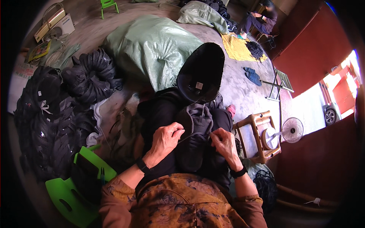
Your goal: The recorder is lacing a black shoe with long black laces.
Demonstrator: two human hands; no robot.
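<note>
A dark grey shoe upper (200,121) lies across my lap between my two hands, its toe end toward me. At its left edge, my left hand (164,141) is closed in a pinch on a thin dark shoelace that runs to the upper. My right hand (225,143) is pinched shut beside the right edge of the upper; what its fingertips hold is too small to make out. Just beyond the upper, a black scoop-shaped shell (201,74) with a small white label stands tilted near my knees.
Dark shoe uppers (57,121) are heaped at left behind a green plastic chair (70,197). A large pale green sack (152,49) lies ahead. At right stand a bamboo stool (259,154) and a white fan (292,130). Farther off, a person (262,19) sits by a yellow cloth (237,47).
</note>
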